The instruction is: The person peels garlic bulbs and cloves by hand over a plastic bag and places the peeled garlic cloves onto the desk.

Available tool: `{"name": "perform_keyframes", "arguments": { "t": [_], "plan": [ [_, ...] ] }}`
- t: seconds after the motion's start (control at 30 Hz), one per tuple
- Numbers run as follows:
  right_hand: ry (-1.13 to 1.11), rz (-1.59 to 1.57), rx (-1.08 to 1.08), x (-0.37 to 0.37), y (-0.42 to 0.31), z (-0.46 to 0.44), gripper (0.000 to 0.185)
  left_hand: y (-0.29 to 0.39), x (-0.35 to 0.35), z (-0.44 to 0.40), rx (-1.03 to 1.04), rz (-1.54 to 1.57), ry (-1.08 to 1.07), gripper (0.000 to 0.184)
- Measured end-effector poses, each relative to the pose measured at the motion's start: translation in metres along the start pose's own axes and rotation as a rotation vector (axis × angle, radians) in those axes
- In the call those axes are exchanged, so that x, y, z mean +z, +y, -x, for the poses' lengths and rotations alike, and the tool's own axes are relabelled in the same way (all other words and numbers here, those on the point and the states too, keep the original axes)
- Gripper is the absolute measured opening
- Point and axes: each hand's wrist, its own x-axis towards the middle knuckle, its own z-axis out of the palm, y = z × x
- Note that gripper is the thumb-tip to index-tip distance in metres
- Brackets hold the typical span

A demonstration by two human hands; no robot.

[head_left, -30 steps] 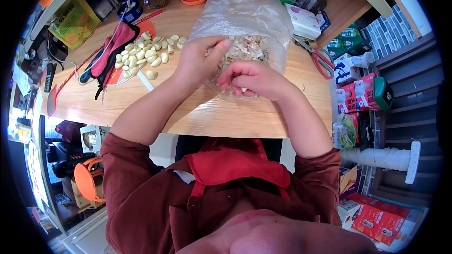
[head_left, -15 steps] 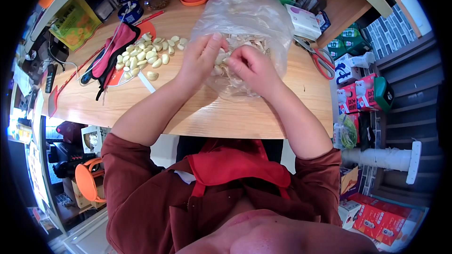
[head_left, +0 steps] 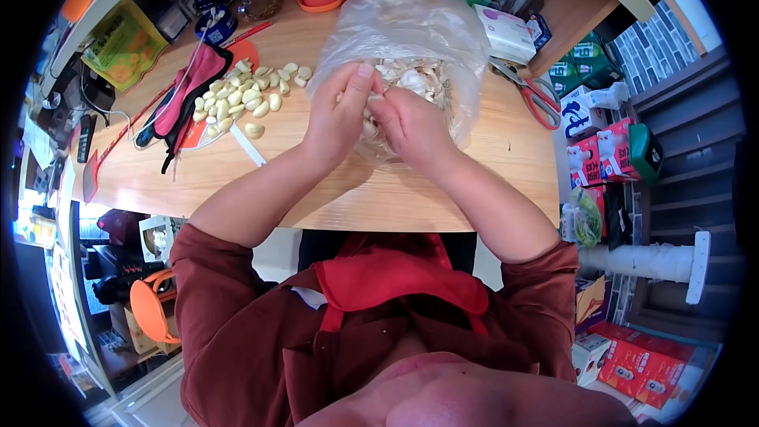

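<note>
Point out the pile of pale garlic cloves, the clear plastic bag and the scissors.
Garlic cloves (head_left: 235, 97): head view, a clove mid-pile.
Plastic bag (head_left: 405, 25): head view, its crumpled upper part.
Scissors (head_left: 526, 86): head view, near where blades meet handles.

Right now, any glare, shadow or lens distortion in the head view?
Head view: strong fisheye, black corners, front edge of the desk bowed; head view: far left washed out; head view: glare on the plastic bag, soft shadow on the desk below the left grip; head view: pale cloves readable, bag print not.
</note>
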Motion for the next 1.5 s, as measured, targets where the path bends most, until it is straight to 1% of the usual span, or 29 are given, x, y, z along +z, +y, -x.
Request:
{"name": "perform_keyframes", "arguments": {
  "t": [0.07, 0.17, 0.27, 0.37, 0.47, 0.57, 0.67, 0.77, 0.83, 0.87, 0.9, 0.93, 0.97, 1.0, 1.03, 1.07, 1.23, 1.33, 1.43, 1.47, 1.5],
  "plan": [
    [-0.018, -0.119, 0.099, -0.003, -0.005, -0.001, 0.034, 0.000, 0.000, 0.001, 0.021, 0.010, 0.003, 0.024],
    [-0.027, -0.150, 0.097, -0.001, -0.001, 0.000, 0.034, 0.008, 0.000, 0.003, -0.014, -0.049, -0.029, 0.027],
    [-0.054, -0.220, 0.100, -0.001, 0.005, -0.002, 0.034, 0.007, -0.003, -0.001, 0.020, -0.062, -0.040, 0.027],
    [-0.136, -0.292, 0.177, -0.004, 0.013, -0.005, 0.027, 0.005, -0.006, -0.007, 0.060, -0.141, 0.059, 0.022],
    [-0.234, -0.610, 0.392, -0.008, 0.014, -0.006, 0.019, -0.001, -0.007, -0.008, 0.085, -0.170, 0.104, 0.023],
    [-0.188, -0.759, 0.513, -0.017, 0.007, -0.008, 0.017, 0.002, -0.006, -0.006, 0.035, -0.164, 0.114, 0.023],
    [-0.076, -0.808, 0.523, -0.021, 0.006, -0.010, 0.023, -0.005, -0.012, -0.007, -0.063, -0.150, 0.046, 0.026],
    [-0.123, -0.771, 0.440, -0.024, 0.017, -0.011, 0.024, -0.004, -0.013, -0.009, 0.010, -0.151, -0.002, 0.021],
    [-0.162, -0.731, 0.415, -0.019, 0.024, -0.010, 0.025, -0.001, -0.013, -0.012, -0.074, -0.168, -0.110, 0.016],
    [-0.154, -0.785, 0.452, -0.017, 0.025, -0.012, 0.024, 0.000, -0.013, -0.012, -0.103, -0.177, -0.162, 0.015],
    [-0.143, -0.838, 0.487, -0.016, 0.024, -0.014, 0.024, 0.000, -0.008, -0.009, -0.147, -0.071, -0.126, 0.013],
    [-0.130, -0.890, 0.515, -0.016, 0.021, -0.015, 0.024, 0.000, -0.008, -0.009, -0.124, -0.089, -0.138, 0.013],
    [-0.133, -0.864, 0.516, -0.019, 0.012, -0.016, 0.022, 0.000, -0.008, -0.009, -0.098, -0.107, -0.151, 0.013],
    [-0.130, -0.853, 0.473, -0.018, 0.014, -0.015, 0.021, 0.002, -0.007, -0.010, -0.065, -0.124, -0.163, 0.013],
    [-0.127, -0.842, 0.427, -0.018, 0.019, -0.016, 0.021, 0.005, -0.005, -0.009, -0.105, -0.101, -0.179, 0.014],
    [-0.124, -0.828, 0.380, -0.017, 0.022, -0.016, 0.020, 0.006, -0.004, -0.008, -0.096, -0.120, -0.189, 0.014],
    [-0.137, -0.807, 0.359, -0.019, 0.023, -0.015, 0.019, 0.008, -0.005, -0.008, -0.078, -0.182, -0.261, 0.018],
    [-0.154, -0.810, 0.364, -0.019, 0.022, -0.014, 0.022, 0.018, -0.003, -0.005, -0.222, -0.266, -0.192, 0.020],
    [-0.170, -0.785, 0.345, -0.020, 0.023, -0.013, 0.026, 0.010, -0.007, -0.004, -0.282, -0.144, -0.192, 0.022],
    [-0.167, -0.784, 0.335, -0.020, 0.024, -0.011, 0.028, 0.006, -0.009, -0.005, -0.269, -0.140, -0.208, 0.029],
    [-0.167, -0.786, 0.317, -0.020, 0.025, -0.012, 0.030, 0.007, -0.009, -0.004, -0.163, -0.273, -0.202, 0.023]
  ]
}}
